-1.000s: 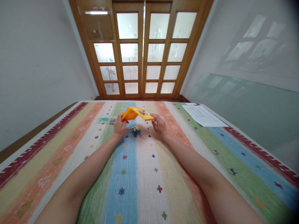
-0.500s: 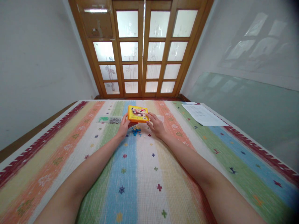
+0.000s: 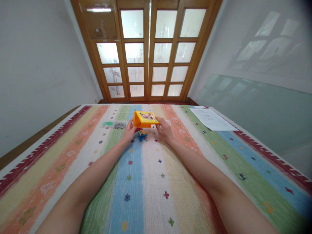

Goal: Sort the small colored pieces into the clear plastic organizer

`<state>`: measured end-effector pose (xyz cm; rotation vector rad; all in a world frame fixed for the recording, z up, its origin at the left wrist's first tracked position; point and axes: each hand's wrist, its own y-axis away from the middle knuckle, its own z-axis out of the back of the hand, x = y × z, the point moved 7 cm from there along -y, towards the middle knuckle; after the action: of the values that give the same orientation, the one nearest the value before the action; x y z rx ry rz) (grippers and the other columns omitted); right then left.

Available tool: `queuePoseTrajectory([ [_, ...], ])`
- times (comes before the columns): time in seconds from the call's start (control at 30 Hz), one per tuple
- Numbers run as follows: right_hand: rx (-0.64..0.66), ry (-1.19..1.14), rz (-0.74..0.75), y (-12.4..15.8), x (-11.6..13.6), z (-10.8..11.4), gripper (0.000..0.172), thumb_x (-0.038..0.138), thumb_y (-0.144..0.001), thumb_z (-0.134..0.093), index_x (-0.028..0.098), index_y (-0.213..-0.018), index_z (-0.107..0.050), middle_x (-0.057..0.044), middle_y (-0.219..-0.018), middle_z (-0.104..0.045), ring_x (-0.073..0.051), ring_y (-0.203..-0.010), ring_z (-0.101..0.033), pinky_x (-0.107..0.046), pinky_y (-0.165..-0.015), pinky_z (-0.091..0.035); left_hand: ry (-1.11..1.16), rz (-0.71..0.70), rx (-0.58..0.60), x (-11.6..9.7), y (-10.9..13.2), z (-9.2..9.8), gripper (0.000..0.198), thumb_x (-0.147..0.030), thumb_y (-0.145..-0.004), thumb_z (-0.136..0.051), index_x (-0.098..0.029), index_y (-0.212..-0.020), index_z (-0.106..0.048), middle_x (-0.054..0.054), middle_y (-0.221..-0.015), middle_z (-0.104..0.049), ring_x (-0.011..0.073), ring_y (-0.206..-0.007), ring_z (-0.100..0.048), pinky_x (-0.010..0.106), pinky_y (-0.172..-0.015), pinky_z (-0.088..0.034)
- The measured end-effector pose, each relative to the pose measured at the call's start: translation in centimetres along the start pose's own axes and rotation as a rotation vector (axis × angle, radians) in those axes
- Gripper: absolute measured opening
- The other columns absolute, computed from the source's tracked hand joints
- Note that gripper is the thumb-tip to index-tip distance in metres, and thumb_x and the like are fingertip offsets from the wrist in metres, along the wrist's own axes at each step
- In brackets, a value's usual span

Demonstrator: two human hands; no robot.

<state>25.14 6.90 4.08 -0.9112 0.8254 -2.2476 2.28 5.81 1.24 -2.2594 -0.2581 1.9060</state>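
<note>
A flat orange plastic box (image 3: 145,119) with a printed picture label is held tilted above the striped cloth. My left hand (image 3: 129,131) grips its left edge and my right hand (image 3: 164,130) grips its right edge. Beneath the box lies a small heap of tiny coloured pieces (image 3: 142,136), mostly blue and yellow, with a few scattered around it. Both forearms stretch forward from the lower corners of the view.
The striped, multicoloured cloth (image 3: 146,182) covers the whole surface. A clear bag with green and dark contents (image 3: 114,124) lies left of the box. A white printed sheet (image 3: 211,119) lies at the far right. Wooden glazed doors (image 3: 148,52) stand behind.
The box was open and tipped a second ago, then held closed with its label facing me; now it is tilted flatter again, both hands still on it.
</note>
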Motion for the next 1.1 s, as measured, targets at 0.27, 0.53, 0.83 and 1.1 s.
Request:
queuePoseTrajectory([
  [0.27, -0.122, -0.105, -0.172, 0.0, -2.5, 0.7, 0.038, 0.045, -0.105, -0.041, 0.022, -0.127, -0.061, -0.010, -0.118, -0.070, -0.026, -0.103, -0.067, -0.039, -0.089, -0.056, -0.502, -0.340, -0.123, -3.9, 1.1, 1.7, 0.051, -0.016, -0.090, -0.048, -0.026, -0.139, -0.058, 0.008, -0.130, -0.064, 0.0194, -0.093, -0.069, 0.041, -0.099, -0.054],
  [0.53, -0.013, -0.132, -0.054, -0.2, -0.6, 0.1, 0.043, 0.041, -0.103, -0.046, 0.025, -0.143, -0.052, -0.011, -0.134, -0.063, -0.027, -0.121, -0.060, -0.045, -0.104, -0.050, -0.116, -0.157, -0.041, -1.9, 0.1, 0.5, 0.041, -0.026, -0.092, -0.056, -0.025, -0.132, -0.057, 0.009, -0.130, -0.063, 0.0211, -0.093, -0.072, 0.042, -0.090, -0.059],
  [0.83, 0.221, -0.176, 0.000, 0.2, 1.8, -1.7, 0.067, 0.037, -0.100, -0.055, 0.037, -0.162, -0.029, -0.008, -0.163, -0.036, -0.028, -0.147, -0.042, -0.052, -0.117, -0.042, 0.277, 0.112, 0.079, -0.8, 0.4, -0.9, 0.045, -0.034, -0.089, -0.061, -0.021, -0.131, -0.058, 0.009, -0.123, -0.072, 0.0233, -0.105, -0.072, 0.043, -0.100, -0.056],
  [1.1, 0.169, -0.009, 0.017, 0.1, 2.2, -1.3, 0.069, 0.028, -0.097, -0.060, 0.035, -0.161, -0.033, -0.010, -0.166, -0.031, -0.030, -0.147, -0.042, -0.051, -0.112, -0.050, 0.219, 0.146, 0.137, -0.1, 0.7, -2.0, 0.057, -0.045, -0.090, -0.067, -0.022, -0.140, -0.052, 0.014, -0.129, -0.070, 0.0235, -0.102, -0.074, 0.041, -0.095, -0.058],
])
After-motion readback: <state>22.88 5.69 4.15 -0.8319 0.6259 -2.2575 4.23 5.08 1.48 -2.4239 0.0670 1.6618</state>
